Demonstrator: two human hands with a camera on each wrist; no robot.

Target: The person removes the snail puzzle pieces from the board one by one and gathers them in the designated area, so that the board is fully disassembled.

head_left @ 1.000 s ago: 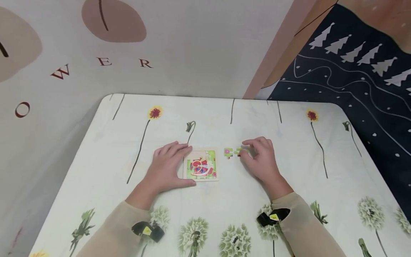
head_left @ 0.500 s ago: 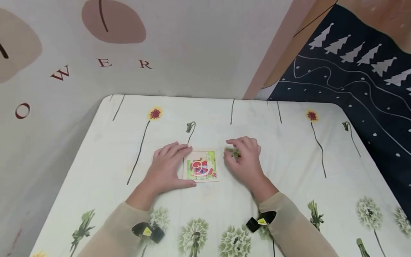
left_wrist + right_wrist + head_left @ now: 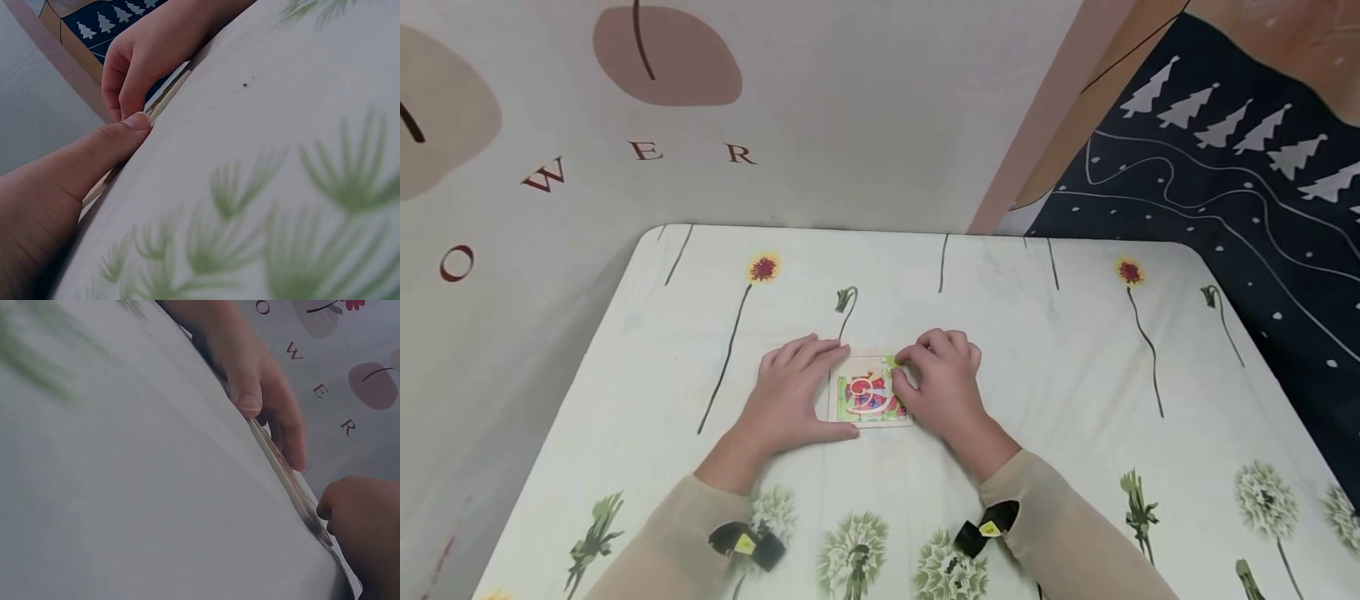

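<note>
A small square jigsaw puzzle board (image 3: 868,392) lies flat on the table, its picture a red snail-like spiral on green. My left hand (image 3: 790,392) holds the board from the left, thumb along the near edge and fingers at the far corner. In the left wrist view the left thumb (image 3: 119,140) presses the board's edge. My right hand (image 3: 943,379) is at the board's upper right, thumb and forefinger pinching a small green puzzle piece (image 3: 892,362), mostly hidden by the fingertips. The right wrist view shows the right hand (image 3: 362,525) bent over the board's end.
The white table (image 3: 1060,350) is covered with a flower and dandelion print. Behind it stands a pale wall (image 3: 850,125) with letters, and a dark panel with white trees (image 3: 1217,167) is at the right. Each wrist wears a black strap.
My right hand has moved left from the loose green pieces beside the board to the board's upper right corner. Those pieces no longer show on the table. The left hand has stayed put.
</note>
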